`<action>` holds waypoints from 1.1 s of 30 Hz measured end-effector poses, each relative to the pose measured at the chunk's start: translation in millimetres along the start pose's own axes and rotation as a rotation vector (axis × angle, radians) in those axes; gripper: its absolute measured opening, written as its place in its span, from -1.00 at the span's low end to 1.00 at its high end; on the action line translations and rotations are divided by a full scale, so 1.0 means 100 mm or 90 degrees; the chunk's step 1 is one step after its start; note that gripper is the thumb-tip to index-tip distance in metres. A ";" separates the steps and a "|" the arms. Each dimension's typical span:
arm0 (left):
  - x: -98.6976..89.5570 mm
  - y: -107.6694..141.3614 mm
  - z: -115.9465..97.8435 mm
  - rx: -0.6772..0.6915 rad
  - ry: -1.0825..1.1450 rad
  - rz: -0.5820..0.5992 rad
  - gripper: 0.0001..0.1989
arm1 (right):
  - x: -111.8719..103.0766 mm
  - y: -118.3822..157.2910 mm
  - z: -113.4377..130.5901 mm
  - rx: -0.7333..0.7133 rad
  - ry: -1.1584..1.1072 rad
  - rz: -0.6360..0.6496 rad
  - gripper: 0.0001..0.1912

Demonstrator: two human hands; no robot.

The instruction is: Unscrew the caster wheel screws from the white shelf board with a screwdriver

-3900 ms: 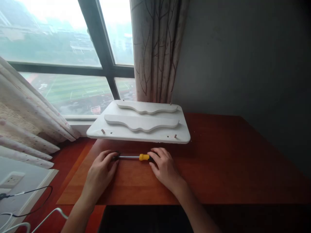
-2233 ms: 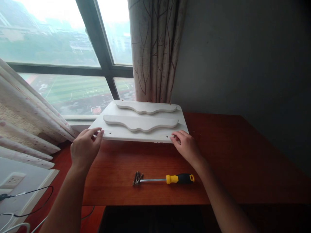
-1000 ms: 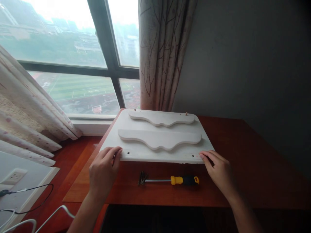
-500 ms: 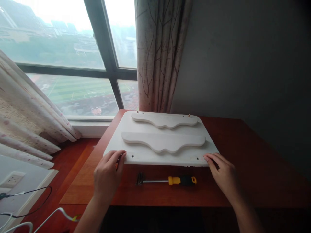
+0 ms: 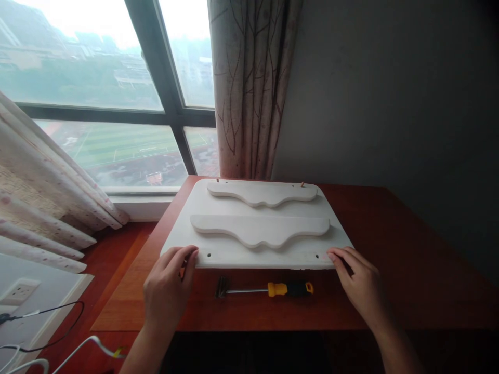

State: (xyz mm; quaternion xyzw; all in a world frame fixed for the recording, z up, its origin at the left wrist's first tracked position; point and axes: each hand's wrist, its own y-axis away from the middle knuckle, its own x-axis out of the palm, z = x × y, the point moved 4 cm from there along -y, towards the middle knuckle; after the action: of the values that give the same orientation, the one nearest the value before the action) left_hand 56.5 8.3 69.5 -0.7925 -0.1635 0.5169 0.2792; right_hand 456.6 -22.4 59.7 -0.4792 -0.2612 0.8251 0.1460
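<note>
A white board (image 5: pixel 249 258) with rounded corners lies on the red-brown table. My left hand (image 5: pixel 169 280) is closed at its near left corner, fingertips together at the edge. At the near right corner, my right hand (image 5: pixel 356 278) pinches the board in the same way. Two wavy-edged white pieces rest on top, a nearer one (image 5: pixel 261 231) and a farther one (image 5: pixel 261 193). Dark holes show beside both sets of fingertips. Small wooden pegs stand at the far edge, one on the left (image 5: pixel 217 181) and one on the right (image 5: pixel 302 184).
In front of the board lies a yellow and black screwdriver (image 5: pixel 288 289), with several small dark screws (image 5: pixel 221 287) by its tip. The table (image 5: pixel 390 249) extends right toward a grey wall. Curtains, a window, a wall socket (image 5: pixel 20 292) and cables (image 5: pixel 91 340) are at the left.
The board's near edge sits slightly closer to me and to the screwdriver, and my left hand has shifted a little left and down. The view has also shifted slightly. Both hands keep their grip.
</note>
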 end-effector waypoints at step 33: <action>0.52 -1.54 0.62 0.036 0.214 0.137 -0.64 | 0.21 -1.10 -0.95 0.060 -0.151 0.009 -0.68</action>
State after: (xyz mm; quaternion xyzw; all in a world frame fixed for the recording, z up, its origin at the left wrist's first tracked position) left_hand 25.8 175.6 106.7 -0.8725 -0.0147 0.4083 0.2679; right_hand 527.7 106.0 68.5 -0.3728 -0.2346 0.8882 0.1307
